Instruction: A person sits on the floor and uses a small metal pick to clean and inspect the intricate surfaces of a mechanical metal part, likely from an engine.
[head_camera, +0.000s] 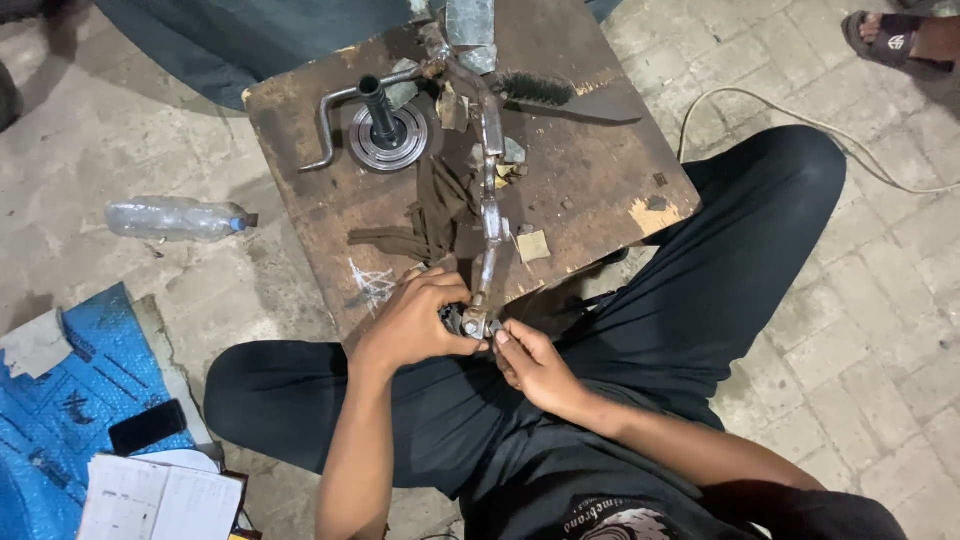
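A long bent metal lever (490, 170) lies lengthwise on a worn wooden board (600, 190), its near end hanging over the board's front edge. My left hand (418, 322) is closed around that near end. From the right, my right hand (532, 362) pinches a small metal fitting (474, 326) on the tip between its fingertips. Both hands meet at the lever's end, above my lap in black trousers.
On the board lie a round bearing with a black shaft (386, 128), a bent crank rod (335, 118), a wire brush (545, 92), a dark rag (425, 215) and small scraps. A plastic bottle (175, 218) lies on the paved floor at left. A blue sheet (55, 400), phone (147, 426) and papers (160, 497) sit lower left. Another person's sandalled foot (895, 40) is top right.
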